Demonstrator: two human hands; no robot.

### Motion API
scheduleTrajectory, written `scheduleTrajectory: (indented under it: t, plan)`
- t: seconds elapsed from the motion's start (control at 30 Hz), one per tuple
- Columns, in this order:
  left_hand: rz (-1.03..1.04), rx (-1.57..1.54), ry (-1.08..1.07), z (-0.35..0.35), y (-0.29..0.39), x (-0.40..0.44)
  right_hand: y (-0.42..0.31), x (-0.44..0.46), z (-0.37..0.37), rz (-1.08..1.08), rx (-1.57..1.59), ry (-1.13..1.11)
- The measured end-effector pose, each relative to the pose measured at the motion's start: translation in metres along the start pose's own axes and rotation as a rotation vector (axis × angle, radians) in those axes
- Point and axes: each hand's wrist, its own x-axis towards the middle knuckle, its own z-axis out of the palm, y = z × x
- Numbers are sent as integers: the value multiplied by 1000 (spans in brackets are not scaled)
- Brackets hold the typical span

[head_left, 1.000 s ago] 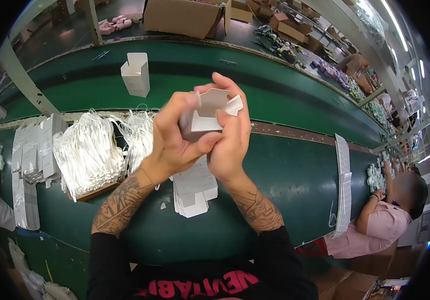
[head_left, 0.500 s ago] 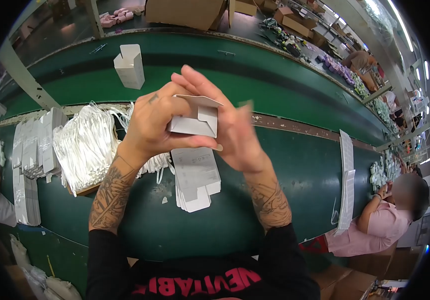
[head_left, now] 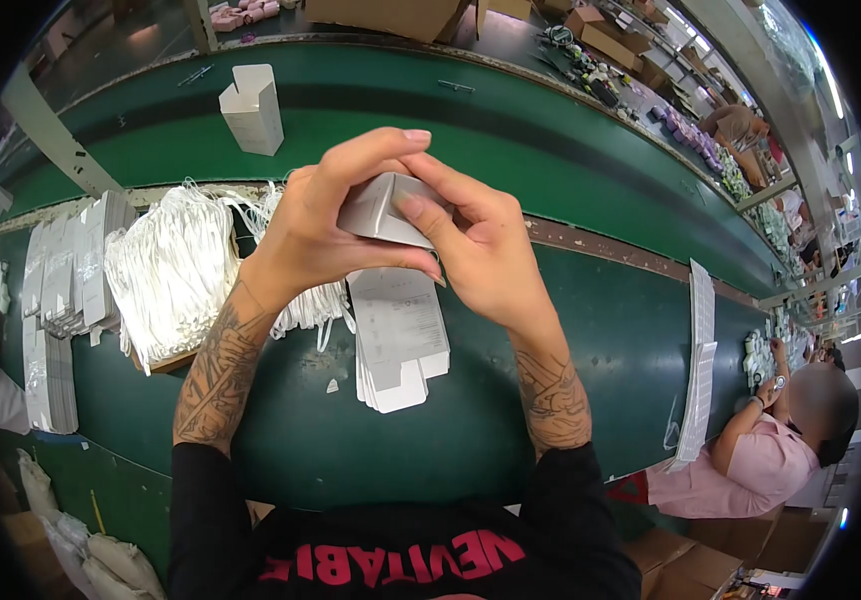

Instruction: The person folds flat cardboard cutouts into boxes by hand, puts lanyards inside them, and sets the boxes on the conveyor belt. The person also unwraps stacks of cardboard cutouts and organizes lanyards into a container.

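Observation:
A small white carton is held up over the table, its near end folded over. My left hand wraps round it from the left, thumb below and fingers above. From the right, my right hand grips it, the thumb pressing on the folded end. Beneath my hands lies a small stack of flat white cartons on the green table. To the left is a large bundle of white cords.
An open white box stands on the green belt beyond. Stacks of flat cartons lie at the left, and a long paper-like stack at the right. A co-worker in pink sits at the far right.
The carton's open end has been folded inward. My right hand, raised and blurred half a second ago, now presses its thumb on that end. The view has shifted slightly.

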Motion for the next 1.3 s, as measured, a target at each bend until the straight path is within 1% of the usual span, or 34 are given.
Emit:
scheduleTrajectory:
  t: [0.03, 0.07, 0.13, 0.23, 0.27, 0.3, 0.37, 0.4, 0.43, 0.5, 0.57, 0.6, 0.67, 0.7, 0.73, 0.77, 0.87, 0.97, 1.03, 1.1, 1.13, 1.17, 1.23, 1.27, 1.3]
  plan:
    - [-54, -50, 10, 1, 0, -2, -1, 0, -2, 38, 92, -5]
    - [-43, -52, 10, 1, 0, -2, -3, 2, -7, 76, 183, -9]
    - [-17, -49, 16, -2, -1, -3, 17, 13, -10, 136, 298, 51]
    - [211, 313, -74, -7, -4, 5, 28, 12, -25, 447, 550, -343]
    - [284, 368, -103, -5, -11, 5, 43, 19, -24, 345, 740, -441]
    - [264, 412, -60, -8, -8, 8, 57, 26, -23, 260, 937, -556]
    - [220, 507, 27, -18, 4, 15, 26, 21, -6, 205, 734, -30]
    - [119, 304, 134, -25, -2, 13, 44, 28, -18, 96, 728, 46]
    - [-70, 86, 183, -35, -4, 4, 54, 34, -31, -9, 487, 89]
    - [-249, 370, -275, -67, -4, -11, 102, 43, -64, 65, 62, 255]
    - [-260, 539, -621, -67, -9, -35, 170, 49, -91, 133, -203, 222]
    - [-257, 627, -790, -63, -13, -45, 179, 49, -93, 162, -311, 207]
    - [-237, 684, -837, -53, -16, -55, 188, 46, -94, 229, -529, 181]
    - [-227, 712, -859, -48, -19, -58, 188, 47, -93, 182, -572, 207]
    - [-204, 651, -804, -42, -24, -61, 190, 47, -91, 135, -616, 233]
    - [-221, 645, -848, -39, -27, -63, 191, 43, -88, 97, -659, 260]
    - [-247, 640, -970, -34, -34, -56, 182, 22, -80, -34, -576, 532]
    - [-379, 522, -989, -47, -23, -37, 134, -26, -62, 3, -383, 445]
    - [-310, 489, -845, -60, -23, -30, 117, -54, -48, 31, -336, 292]
    - [-210, 489, -692, -65, -19, -18, 103, -70, -31, 72, -296, 196]
    - [-217, 492, -671, -66, -16, -9, 100, -73, -26, 66, -327, 138]
    - [-337, 467, -666, -68, -11, 1, 100, -74, -20, 110, -303, 92]
    - [-577, 415, -649, -69, -3, 14, 99, -74, -17, 87, -452, -24]
    - [-616, 347, -691, -74, -8, 16, 102, -75, -17, 105, -442, -30]
    - [-645, 328, -637, -75, -11, 16, 105, -74, -17, 122, -432, -37]
